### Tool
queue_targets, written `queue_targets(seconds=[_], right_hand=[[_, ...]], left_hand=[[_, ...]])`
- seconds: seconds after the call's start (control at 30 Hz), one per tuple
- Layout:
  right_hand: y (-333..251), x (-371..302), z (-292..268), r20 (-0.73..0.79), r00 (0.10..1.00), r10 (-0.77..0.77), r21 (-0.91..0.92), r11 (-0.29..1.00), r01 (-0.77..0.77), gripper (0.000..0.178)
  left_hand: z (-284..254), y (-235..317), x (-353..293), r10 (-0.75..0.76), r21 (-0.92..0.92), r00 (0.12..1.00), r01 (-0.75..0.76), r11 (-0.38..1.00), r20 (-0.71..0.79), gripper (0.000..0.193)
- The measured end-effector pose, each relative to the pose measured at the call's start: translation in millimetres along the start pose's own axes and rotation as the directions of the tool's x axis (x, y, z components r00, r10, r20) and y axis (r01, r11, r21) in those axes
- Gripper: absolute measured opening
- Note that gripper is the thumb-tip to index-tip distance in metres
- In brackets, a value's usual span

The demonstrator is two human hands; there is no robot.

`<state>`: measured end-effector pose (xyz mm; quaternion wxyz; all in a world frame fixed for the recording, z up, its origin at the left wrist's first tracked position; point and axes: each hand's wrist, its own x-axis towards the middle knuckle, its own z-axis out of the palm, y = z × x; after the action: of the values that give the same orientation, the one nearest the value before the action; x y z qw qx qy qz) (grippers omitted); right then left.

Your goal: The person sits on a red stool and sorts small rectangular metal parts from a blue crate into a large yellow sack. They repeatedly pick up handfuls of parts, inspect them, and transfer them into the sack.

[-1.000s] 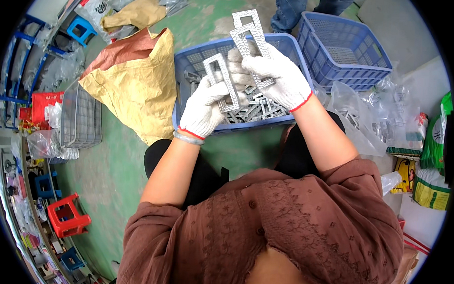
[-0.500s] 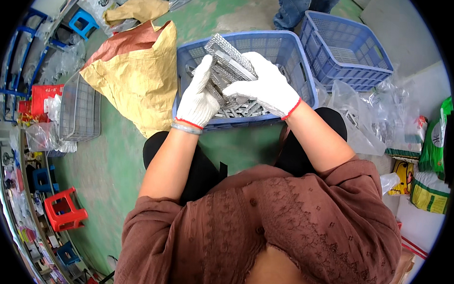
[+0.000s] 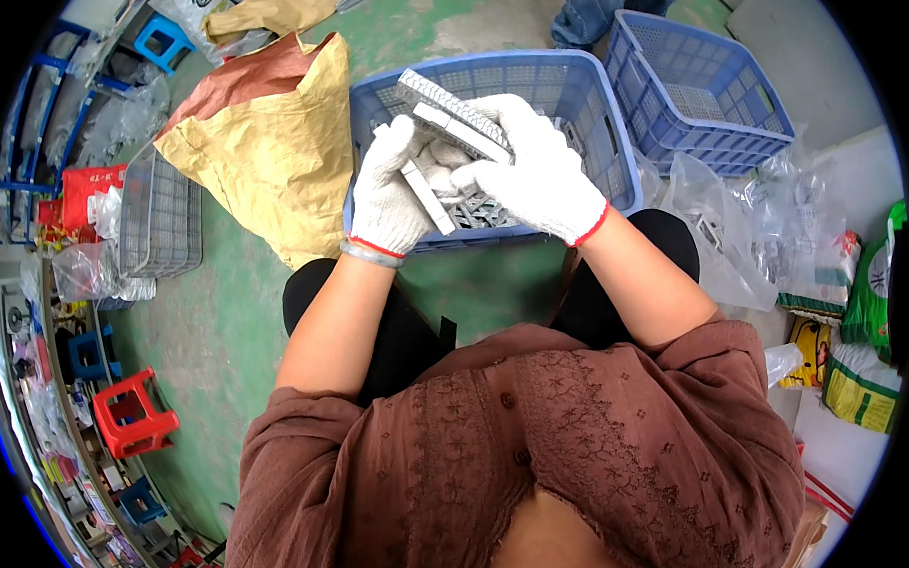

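Note:
Both of my hands wear white knitted gloves with red cuffs, over a blue plastic crate [image 3: 619, 155]. My right hand [image 3: 553, 172] is closed around a pair of long silver metal bars [image 3: 453, 107], which point away to the upper left; the outer one has a patterned face. My left hand [image 3: 386, 191] grips a shorter-looking silver bar [image 3: 428, 197], slanted across its palm. The fingertips of the two hands come close together between the bars. Many small silver metal pieces [image 3: 482, 213] lie in the crate below, partly hidden by my hands.
A large yellow paper sack [image 3: 269, 147] stands open against the crate's left side. Another blue crate [image 3: 697, 87] is at the far right, near a person's jeans-clad legs [image 3: 589, 13]. Clear plastic bags [image 3: 717, 228] lie at right; a red stool [image 3: 135, 413] stands at left.
The bars have been turned more on edge and parted. One bar now shows separately in my left hand, while the others stay in my right hand.

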<state>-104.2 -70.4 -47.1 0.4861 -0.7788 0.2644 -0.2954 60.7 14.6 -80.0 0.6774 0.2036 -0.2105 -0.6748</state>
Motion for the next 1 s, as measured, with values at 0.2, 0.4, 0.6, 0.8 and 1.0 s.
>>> queue_targets(seconds=[0.2,0.4,0.6,0.8,1.0], right_hand=[[-6,4,-9,-0.022,0.996,0.088,-0.062,0.994,-0.090,0.059],[-26,2,-6,0.086,0.993,0.075,0.105,0.991,-0.084,0.046],[-15,3,8,0.194,0.936,0.294,0.540,0.765,-0.352,0.032],[16,8,3,0.274,0.940,0.205,0.711,0.615,-0.341,0.026],[24,11,-6,0.384,0.923,0.005,0.864,0.352,-0.361,0.027]], left_hand=[[18,-3,-2,-0.007,0.063,0.999,0.009,0.998,-0.036,0.067],[13,-5,-1,0.000,-0.035,0.996,-0.003,0.999,-0.085,0.060],[11,-3,-3,-0.009,-0.063,0.988,-0.001,0.998,-0.152,0.048],[-18,-5,-7,-0.013,-0.171,0.997,-0.001,0.985,-0.075,0.039],[-7,-2,-8,0.017,-0.185,0.998,-0.028,0.982,-0.059,0.043]])
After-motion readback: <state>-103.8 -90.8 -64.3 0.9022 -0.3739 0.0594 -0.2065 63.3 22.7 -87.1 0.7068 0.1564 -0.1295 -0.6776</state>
